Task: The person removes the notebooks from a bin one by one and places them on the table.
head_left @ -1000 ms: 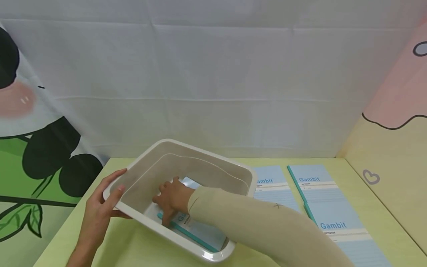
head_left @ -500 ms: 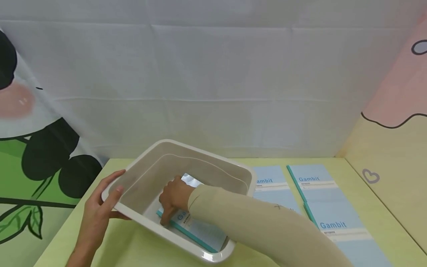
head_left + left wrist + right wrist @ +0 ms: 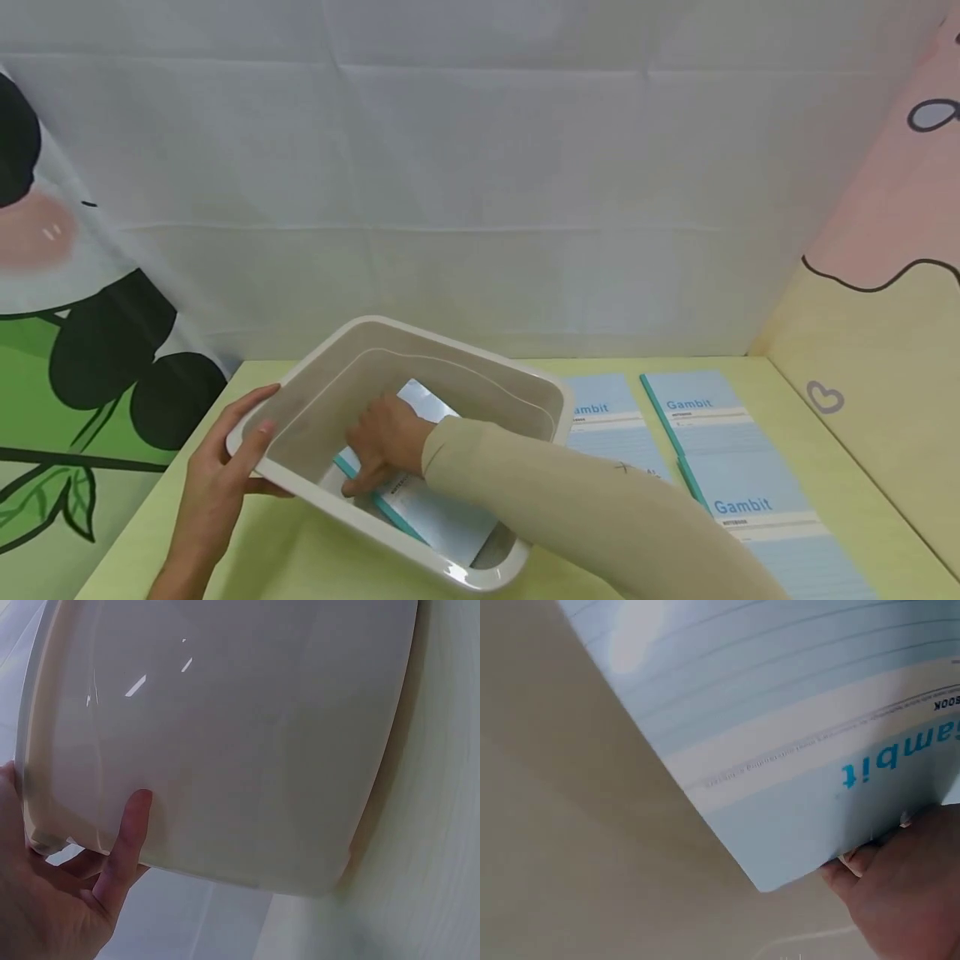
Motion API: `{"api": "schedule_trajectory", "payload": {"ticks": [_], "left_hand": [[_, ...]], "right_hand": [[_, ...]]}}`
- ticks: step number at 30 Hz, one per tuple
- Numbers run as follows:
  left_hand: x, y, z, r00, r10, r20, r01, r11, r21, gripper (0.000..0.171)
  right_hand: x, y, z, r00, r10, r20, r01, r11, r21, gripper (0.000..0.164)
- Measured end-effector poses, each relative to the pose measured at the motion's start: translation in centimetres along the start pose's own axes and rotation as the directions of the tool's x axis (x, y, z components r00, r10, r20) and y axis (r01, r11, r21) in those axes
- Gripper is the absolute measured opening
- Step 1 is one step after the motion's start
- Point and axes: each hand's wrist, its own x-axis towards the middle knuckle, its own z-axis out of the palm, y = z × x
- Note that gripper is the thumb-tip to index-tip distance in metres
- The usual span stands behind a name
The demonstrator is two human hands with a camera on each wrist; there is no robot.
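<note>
Tilted on the table, a beige plastic bin (image 3: 322, 408) has its near left corner rim gripped by my left hand (image 3: 213, 479). In the left wrist view, the thumb lies along the bin's outer wall (image 3: 247, 757). My right hand (image 3: 386, 437) reaches inside and grips the upper edge of a light blue notebook (image 3: 442, 512) with a teal spine. The right wrist view shows the fingers (image 3: 840, 881) curled at that edge of the cover, which reads "Gambit". My right sleeve hides the notebook's right side.
Right of the bin, a light blue notebook (image 3: 607, 408) lies partly hidden by the bin and sleeve. Farther right, a back notebook (image 3: 697, 404) and a nearer notebook (image 3: 765, 500) lie in an overlapping column. A white cloth (image 3: 480, 183) hangs behind the table (image 3: 285, 550).
My right hand has curled onto the notebook's upper edge. The notebook has shifted up and left within the bin. My left hand keeps its grip on the rim.
</note>
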Motion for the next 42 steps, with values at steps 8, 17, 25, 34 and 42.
{"api": "schedule_trajectory", "payload": {"ticks": [8,17,25,34,42], "left_hand": [[0.0,-0.4,-0.1,1.000,-0.007,0.005,0.007,1.000,-0.016,0.047],[0.1,-0.4,-0.1,1.000,-0.003,0.005,0.003,1.000,-0.017,0.047],[0.1,-0.2,0.0,1.000,-0.005,-0.004,0.005,1.000,-0.005,0.047],[0.2,-0.3,0.0,1.000,-0.004,-0.015,0.003,1.000,-0.017,0.046],[0.0,-0.3,0.1,0.999,-0.023,-0.033,0.023,1.000,-0.003,0.046]], "right_hand": [[0.7,1.1,-1.6,1.000,0.006,-0.017,-0.006,1.000,-0.008,0.062],[1.0,2.9,-2.8,0.998,0.043,-0.034,-0.039,0.992,0.120,0.064],[0.8,4.2,-3.7,0.993,0.080,-0.089,-0.061,0.977,0.204,0.069],[0.5,5.9,-4.9,0.975,0.145,-0.168,-0.092,0.953,0.290,0.061],[-0.2,7.0,-6.3,0.977,0.179,-0.119,-0.120,0.914,0.388,0.066]]}}
